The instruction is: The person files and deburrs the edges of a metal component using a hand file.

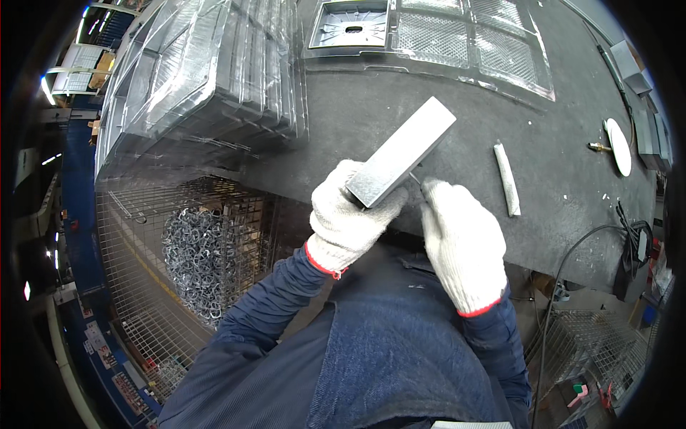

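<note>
My gloved left hand point(350, 214) is closed around the lower end of a long rectangular metal piece point(407, 146), which tilts up to the right over the table. Its broad pale grey face is turned up. My right hand point(461, 229), also in a white knit glove with a red cuff, is closed beside the piece's lower right side. A thin rod-like tip point(415, 177) shows between its fingers and the metal piece; the rest is hidden, so its kind cannot be made out.
On the dark table point(343, 107), clear plastic trays point(250, 79) are stacked at the left. A tray point(432, 46) at the back holds one metal housing point(350, 25). A whitish stick point(507, 179) and a white disc point(619, 146) lie right. A wire basket point(196, 257) holds metal rings.
</note>
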`<act>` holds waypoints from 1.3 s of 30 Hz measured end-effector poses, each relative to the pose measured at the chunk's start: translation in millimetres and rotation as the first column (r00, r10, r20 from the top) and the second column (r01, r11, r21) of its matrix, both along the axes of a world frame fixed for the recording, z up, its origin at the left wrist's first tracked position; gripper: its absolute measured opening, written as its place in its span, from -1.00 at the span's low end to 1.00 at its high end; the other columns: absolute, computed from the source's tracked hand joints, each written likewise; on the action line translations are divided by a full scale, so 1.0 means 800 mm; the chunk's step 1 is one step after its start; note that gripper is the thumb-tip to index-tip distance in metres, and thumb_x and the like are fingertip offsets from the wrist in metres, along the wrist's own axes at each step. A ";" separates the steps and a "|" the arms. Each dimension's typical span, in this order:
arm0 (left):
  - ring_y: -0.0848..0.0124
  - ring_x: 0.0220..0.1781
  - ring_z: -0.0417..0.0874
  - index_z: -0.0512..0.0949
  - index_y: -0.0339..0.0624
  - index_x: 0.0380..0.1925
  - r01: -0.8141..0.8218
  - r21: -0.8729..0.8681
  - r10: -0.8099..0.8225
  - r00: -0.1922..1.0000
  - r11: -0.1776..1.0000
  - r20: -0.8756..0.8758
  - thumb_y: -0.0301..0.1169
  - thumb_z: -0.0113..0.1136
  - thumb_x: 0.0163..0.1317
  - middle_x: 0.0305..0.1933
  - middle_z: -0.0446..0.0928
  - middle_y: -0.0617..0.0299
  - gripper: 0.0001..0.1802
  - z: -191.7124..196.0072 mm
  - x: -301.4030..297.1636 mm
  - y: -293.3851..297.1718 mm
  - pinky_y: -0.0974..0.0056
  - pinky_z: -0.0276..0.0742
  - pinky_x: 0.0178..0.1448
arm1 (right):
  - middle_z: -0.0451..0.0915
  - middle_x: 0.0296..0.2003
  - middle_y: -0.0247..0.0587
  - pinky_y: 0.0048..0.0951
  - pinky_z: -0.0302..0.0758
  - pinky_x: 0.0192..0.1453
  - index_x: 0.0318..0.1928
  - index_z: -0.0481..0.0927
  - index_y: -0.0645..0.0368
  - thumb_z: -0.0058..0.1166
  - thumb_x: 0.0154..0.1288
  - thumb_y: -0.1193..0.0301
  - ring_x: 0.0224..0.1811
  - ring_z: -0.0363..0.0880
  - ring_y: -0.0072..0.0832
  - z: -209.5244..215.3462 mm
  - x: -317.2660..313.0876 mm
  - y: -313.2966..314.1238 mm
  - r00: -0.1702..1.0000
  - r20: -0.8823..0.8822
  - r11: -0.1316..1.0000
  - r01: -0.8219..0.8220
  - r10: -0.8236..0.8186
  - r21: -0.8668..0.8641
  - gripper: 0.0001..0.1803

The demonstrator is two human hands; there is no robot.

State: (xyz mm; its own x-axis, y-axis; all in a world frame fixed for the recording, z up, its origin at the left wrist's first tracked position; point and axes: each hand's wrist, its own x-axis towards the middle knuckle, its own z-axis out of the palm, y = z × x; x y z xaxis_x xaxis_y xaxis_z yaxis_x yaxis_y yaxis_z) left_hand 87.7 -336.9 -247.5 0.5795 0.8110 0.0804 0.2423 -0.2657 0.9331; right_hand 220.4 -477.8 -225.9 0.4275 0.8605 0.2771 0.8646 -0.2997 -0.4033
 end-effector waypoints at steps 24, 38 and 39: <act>0.36 0.00 0.90 0.68 -0.32 0.02 0.046 -0.049 -0.043 0.997 0.998 0.070 -0.53 0.69 0.16 -0.04 0.88 0.04 -0.55 -0.008 0.000 0.002 0.24 0.79 0.08 | 0.81 -0.28 -0.08 -0.52 0.62 -0.38 0.27 0.66 0.45 0.31 0.45 0.51 -0.43 0.73 -0.61 -0.018 0.006 -0.018 0.330 -0.928 0.963 0.256 -0.171 -0.086 -0.56; 0.37 -0.04 0.90 0.68 -0.33 0.00 0.028 -0.050 -0.025 0.998 0.998 0.065 -0.53 0.67 0.16 -0.05 0.88 0.04 -0.57 -0.004 0.002 0.000 0.24 0.80 0.05 | 0.83 -0.13 -0.04 -0.57 0.58 -0.44 0.42 0.54 0.48 0.16 0.53 0.51 -0.44 0.70 -0.61 -0.010 0.002 -0.033 0.069 -0.973 0.933 0.307 -0.221 -0.190 -0.48; 0.37 -0.04 0.90 0.68 -0.33 0.00 0.026 -0.042 -0.023 0.998 0.999 0.065 -0.53 0.67 0.16 -0.06 0.88 0.05 -0.56 -0.005 0.002 0.000 0.24 0.80 0.05 | 0.83 -0.13 -0.04 -0.57 0.58 -0.44 0.42 0.54 0.48 0.16 0.53 0.51 -0.44 0.70 -0.61 -0.009 0.002 -0.034 0.070 -0.973 0.932 0.308 -0.222 -0.191 -0.48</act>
State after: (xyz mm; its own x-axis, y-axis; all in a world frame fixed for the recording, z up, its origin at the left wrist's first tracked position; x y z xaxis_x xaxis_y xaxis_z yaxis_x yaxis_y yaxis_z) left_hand 89.4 -336.5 -251.2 0.5937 0.8003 0.0843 0.1748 -0.2305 0.9572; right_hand 222.0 -504.6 -233.2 0.5574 0.6280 -0.5430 -0.4146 -0.3561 -0.8375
